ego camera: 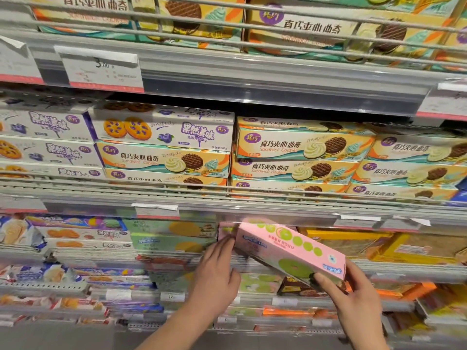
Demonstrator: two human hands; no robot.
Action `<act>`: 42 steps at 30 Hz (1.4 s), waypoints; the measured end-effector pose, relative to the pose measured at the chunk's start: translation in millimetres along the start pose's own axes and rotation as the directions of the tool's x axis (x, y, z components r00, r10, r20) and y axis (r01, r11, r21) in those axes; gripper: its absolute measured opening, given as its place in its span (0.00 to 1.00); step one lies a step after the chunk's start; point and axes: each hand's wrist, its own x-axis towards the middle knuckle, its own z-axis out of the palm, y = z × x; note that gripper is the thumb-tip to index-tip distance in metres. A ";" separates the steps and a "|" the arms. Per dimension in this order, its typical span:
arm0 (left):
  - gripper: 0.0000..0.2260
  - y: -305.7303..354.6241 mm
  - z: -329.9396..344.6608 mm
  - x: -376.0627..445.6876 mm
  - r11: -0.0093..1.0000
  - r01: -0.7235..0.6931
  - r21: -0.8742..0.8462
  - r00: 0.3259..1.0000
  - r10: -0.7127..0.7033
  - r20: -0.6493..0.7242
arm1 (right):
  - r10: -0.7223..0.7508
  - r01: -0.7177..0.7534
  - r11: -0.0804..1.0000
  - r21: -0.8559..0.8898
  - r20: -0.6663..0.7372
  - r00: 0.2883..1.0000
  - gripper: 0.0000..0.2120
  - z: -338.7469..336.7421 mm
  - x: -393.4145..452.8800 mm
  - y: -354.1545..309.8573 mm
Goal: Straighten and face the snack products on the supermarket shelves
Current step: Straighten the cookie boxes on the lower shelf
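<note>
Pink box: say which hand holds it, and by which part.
The right hand grips the pink box at its near, lower-right end, fingers curled onto its front face. The left hand touches its far end, fingers straight; no clear grip.

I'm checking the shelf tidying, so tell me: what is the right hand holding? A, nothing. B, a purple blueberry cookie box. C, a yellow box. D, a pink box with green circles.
D: the right hand grips the lower corner of the tilted pink box printed with green circles, while the left hand reaches towards the shelf beside its other end.
</note>
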 end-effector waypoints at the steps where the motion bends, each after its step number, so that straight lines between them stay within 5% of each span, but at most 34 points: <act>1: 0.31 1.4 -1.9 -0.4 0.999 0.012 -0.052 1.000 -0.013 -0.017 | 0.003 -0.003 1.000 0.013 0.008 1.000 0.27 2.9 0.8 -1.1; 6: 0.31 13.4 -8.7 -12.6 0.891 0.195 -0.410 0.980 -0.190 0.053 | -0.016 0.013 0.998 0.056 0.058 0.998 0.29 11.3 6.9 -11.3; 11: 0.28 16.1 -8.4 -22.4 0.792 0.239 -0.561 0.964 -0.261 0.042 | -0.013 0.011 0.999 0.053 0.034 0.999 0.26 26.5 11.6 -23.3; 23: 0.31 7.9 -6.7 -20.6 0.859 0.233 -0.455 0.969 -0.243 0.037 | -0.064 0.055 0.996 -0.064 -0.133 0.989 0.16 55.6 17.4 -48.0; 35: 0.36 13.1 -11.2 -20.4 0.811 0.254 -0.527 0.964 -0.256 0.071 | 0.033 -0.030 0.997 0.070 -0.036 0.999 0.20 57.2 23.4 -61.3; 42: 0.39 14.1 -20.0 -5.2 0.857 0.191 -0.479 0.981 -0.189 0.055 | -0.012 0.012 0.999 -0.039 0.018 1.000 0.22 56.9 25.8 -63.4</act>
